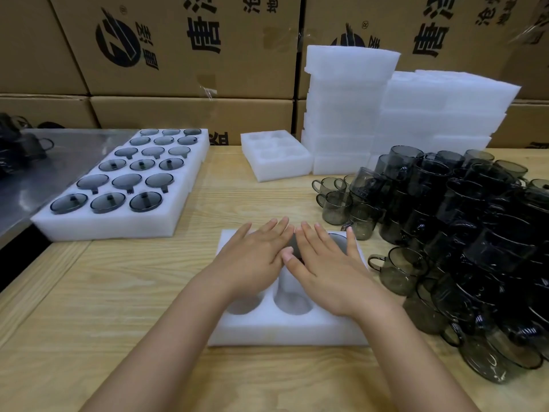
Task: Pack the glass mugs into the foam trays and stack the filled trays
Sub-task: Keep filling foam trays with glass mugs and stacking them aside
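You're pressing left hand and right hand, fingers straight, on the foam tray lying lengthwise left-to-right.

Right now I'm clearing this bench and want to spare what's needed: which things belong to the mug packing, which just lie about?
Belongs to the job: foam tray under the left hand and right hand, pile of glass mugs, filled trays, empty tray, stack of foam trays.
Just lying about: cardboard boxes, metal surface.
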`<state>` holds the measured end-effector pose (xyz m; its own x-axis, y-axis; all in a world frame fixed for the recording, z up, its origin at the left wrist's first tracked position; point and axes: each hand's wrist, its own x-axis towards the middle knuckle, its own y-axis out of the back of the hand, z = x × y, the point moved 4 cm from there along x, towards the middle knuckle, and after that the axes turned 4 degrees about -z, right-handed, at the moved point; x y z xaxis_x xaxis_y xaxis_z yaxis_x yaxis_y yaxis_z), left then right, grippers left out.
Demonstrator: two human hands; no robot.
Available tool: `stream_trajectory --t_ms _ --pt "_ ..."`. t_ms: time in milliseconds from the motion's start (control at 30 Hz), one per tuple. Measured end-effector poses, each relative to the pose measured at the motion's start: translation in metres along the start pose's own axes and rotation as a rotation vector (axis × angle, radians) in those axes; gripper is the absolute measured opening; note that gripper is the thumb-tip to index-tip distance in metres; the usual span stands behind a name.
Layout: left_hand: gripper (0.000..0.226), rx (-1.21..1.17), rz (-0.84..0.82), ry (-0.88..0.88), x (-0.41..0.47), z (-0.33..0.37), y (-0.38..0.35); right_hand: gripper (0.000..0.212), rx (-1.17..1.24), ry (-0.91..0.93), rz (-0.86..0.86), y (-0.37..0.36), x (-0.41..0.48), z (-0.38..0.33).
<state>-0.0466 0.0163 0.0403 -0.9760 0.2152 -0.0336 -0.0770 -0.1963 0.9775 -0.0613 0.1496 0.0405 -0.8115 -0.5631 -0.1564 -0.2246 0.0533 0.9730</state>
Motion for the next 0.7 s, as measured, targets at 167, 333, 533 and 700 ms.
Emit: stream_trajectory --t_ms 167,333,533,700 --pt "0.039 -0.451 0.256 0.039 -0.013 -0.023 0.018 0.071 -0.017 -0.022 -0.025 0.001 0.0 -0.001" --pt "0.024 -1.34 0.714 0.249 -0.037 -0.067 0.004 0.073 -0.008 -0.021 -0.027 0.001 0.0 -0.002" --pt "0.032 -1.454 0.527 0.161 -0.033 -0.068 -0.015 0.075 0.047 0.004 -0.065 0.007 0.0 -0.002" --pt "0.031 -1.46 0.523 0.162 -0.032 -0.072 -0.017 0.04 0.35 -0.118 0.154 0.041 0.015 0.016"
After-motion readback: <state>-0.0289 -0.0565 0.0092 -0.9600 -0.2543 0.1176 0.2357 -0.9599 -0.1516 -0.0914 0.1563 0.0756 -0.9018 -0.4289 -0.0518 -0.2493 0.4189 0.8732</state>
